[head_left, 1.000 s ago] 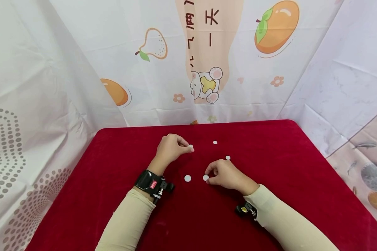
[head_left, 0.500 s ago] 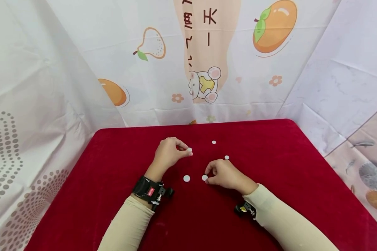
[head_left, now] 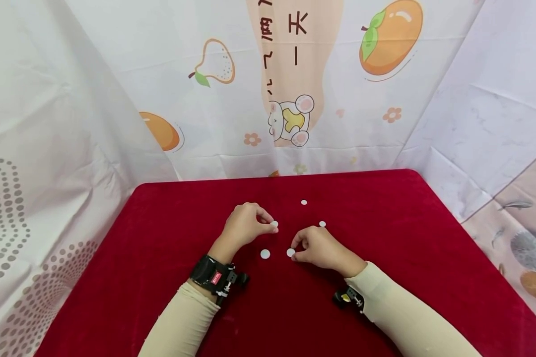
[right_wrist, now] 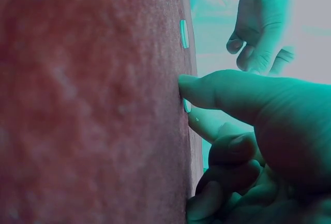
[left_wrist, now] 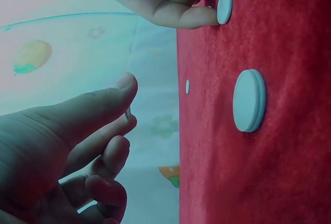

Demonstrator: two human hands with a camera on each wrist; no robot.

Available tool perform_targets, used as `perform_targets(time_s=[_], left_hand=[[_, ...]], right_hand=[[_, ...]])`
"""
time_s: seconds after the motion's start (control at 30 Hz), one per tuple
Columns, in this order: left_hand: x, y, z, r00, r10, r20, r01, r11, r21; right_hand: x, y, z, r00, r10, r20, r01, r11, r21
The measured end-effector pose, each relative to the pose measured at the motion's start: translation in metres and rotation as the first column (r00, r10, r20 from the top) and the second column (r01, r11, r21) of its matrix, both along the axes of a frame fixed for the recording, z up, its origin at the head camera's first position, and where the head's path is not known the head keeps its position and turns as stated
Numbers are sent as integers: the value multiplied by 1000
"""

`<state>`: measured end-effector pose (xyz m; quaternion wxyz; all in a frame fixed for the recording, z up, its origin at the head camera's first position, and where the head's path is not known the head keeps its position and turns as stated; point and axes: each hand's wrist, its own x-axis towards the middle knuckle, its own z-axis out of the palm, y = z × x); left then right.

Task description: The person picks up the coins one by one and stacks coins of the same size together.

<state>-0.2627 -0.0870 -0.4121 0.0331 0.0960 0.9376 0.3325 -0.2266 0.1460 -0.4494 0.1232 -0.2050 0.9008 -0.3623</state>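
My left hand pinches a small white disc between thumb and fingertip; in the left wrist view it is held up off the red cloth, mostly covered by the fingers. To the right, my right hand holds another white disc by its edges, low at the cloth, with thumb and forefinger on either side. Between the hands and nearer me lies a third white disc. Seen from the left wrist, this white disc shows a seam round its side, like two layers one on the other.
Two more white discs lie farther back, one just beyond the right hand's knuckles, the other closer to the far edge. A red cloth covers the table. Printed curtains hang behind and at both sides.
My left hand has come nearer to me with its disc, shifting slightly right over the last half second. The right hand keeps its place and its disc.
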Motion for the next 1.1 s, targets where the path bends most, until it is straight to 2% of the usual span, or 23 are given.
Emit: perform_targets(time_s=[0.33, 0.67, 0.9, 1.1], left_hand=[[3, 5, -2, 996, -91, 12, 92, 995, -45], [6, 11, -5, 990, -140, -1, 140, 986, -89], [7, 15, -7, 986, -167, 11, 167, 982, -93], [9, 17, -12, 977, -213, 29, 215, 972, -95]], right_hand=[[-1, 0, 0, 1000, 7, -26, -7, 1000, 15], [-1, 1, 0, 998, 34, -46, -33, 999, 23], [-1, 1, 0, 998, 42, -54, -42, 999, 7], [-1, 1, -2, 997, 45, -59, -45, 999, -2]])
